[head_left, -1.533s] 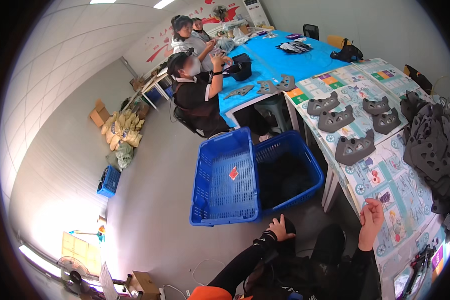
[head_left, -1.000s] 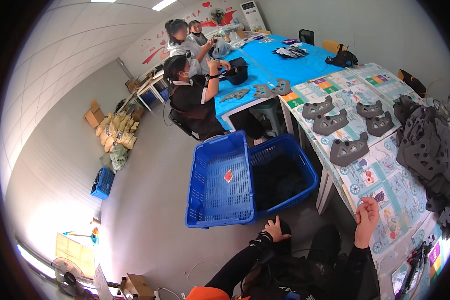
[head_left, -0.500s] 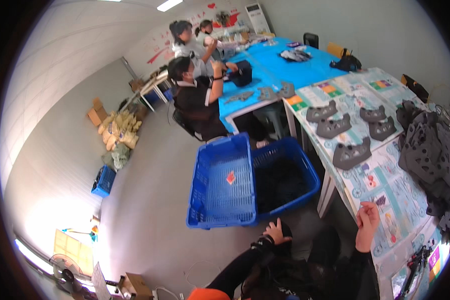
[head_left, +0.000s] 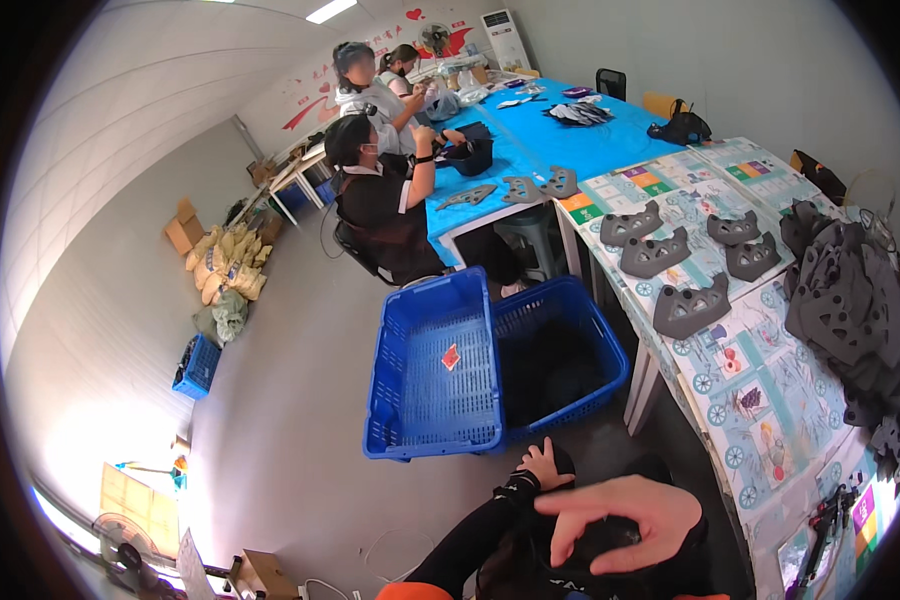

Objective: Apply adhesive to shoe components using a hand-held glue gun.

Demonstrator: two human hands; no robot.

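My left hand (head_left: pixel 543 467) lies on my dark-clothed knee with its fingers spread, near the front of the blue crates. Close in front of me, over my lap, my right hand (head_left: pixel 645 515) is raised with its fingers curved and apart; nothing shows between them. On the patterned tabletop (head_left: pixel 730 400) to my right lie several dark grey cut-out pieces, the nearest being a curved grey piece (head_left: pixel 692 306) with holes. A heap of similar grey pieces (head_left: pixel 855 300) lies along the table's right side.
An open blue crate (head_left: pixel 435 370) with a red-and-white scrap inside rests against a blue basket (head_left: pixel 610 350) holding dark material. A seated co-worker (head_left: pixel 385 215) works at the blue-covered table (head_left: pixel 570 150), two others beyond. Sacks (head_left: pixel 228 262) stand by the left wall.
My right hand has left the table's near edge and moved left and toward me, over my lap. My left hand has stayed on the knee. The view has shifted slightly.
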